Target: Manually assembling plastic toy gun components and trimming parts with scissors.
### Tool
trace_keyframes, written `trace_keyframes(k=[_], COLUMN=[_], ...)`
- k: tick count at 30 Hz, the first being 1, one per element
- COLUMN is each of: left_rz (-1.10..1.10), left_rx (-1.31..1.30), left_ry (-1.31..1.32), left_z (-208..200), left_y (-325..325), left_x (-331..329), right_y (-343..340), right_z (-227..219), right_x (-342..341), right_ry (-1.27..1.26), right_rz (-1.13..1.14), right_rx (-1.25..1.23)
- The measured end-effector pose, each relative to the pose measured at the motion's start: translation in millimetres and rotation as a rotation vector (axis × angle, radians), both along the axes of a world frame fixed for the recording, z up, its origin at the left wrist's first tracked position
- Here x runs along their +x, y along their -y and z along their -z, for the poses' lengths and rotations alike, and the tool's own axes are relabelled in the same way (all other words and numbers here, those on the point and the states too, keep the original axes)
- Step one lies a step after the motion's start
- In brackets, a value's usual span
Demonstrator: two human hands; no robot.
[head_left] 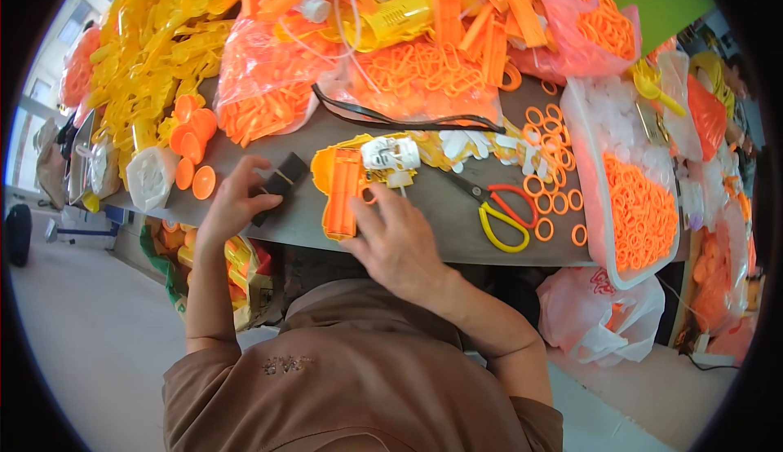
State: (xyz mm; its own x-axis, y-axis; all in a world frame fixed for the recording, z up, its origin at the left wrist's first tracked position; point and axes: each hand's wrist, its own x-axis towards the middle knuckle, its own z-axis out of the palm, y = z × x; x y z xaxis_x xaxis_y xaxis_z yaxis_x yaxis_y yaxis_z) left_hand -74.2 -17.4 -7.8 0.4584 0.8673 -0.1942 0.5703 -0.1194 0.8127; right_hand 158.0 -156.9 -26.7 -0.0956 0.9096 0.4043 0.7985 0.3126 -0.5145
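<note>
My left hand (231,203) has its thumb and fingers curled around the near left end of a small black block (284,181), which lies tilted on the table. Beside it is a yellow plastic toy shell (326,176), lying open side up. An orange ribbed part (346,191) and a white motor unit (390,154) sit in the shell. With bent fingers, my right hand (400,244) grips the shell's near right side, fingertips on the orange part; its palm hides some of that edge. Scissors (489,207) with one red and one yellow handle rest to the right.
Orange rings (559,202) lie loose near a clear bin (599,207) of more rings. Orange cups (204,183) sit at left, below piled yellow shells (163,44). Bags of orange parts (269,85) line the back, with a black strap (408,115) in front. White pieces (465,144) lie mid-table.
</note>
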Motion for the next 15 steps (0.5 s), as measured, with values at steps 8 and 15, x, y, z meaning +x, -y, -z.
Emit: trace_keyframes(k=[8, 15], left_rz=[0.045, 0.065], left_rx=[0.729, 0.766], left_ry=[-0.305, 0.093], left_z=[10, 10], left_y=[-3, 21], left_x=[10, 33], right_y=[-38, -81], right_z=[-32, -37], right_x=[28, 50], right_ry=[-0.012, -0.009], right_rz=[-0.019, 0.048], right_rx=[0.002, 0.103])
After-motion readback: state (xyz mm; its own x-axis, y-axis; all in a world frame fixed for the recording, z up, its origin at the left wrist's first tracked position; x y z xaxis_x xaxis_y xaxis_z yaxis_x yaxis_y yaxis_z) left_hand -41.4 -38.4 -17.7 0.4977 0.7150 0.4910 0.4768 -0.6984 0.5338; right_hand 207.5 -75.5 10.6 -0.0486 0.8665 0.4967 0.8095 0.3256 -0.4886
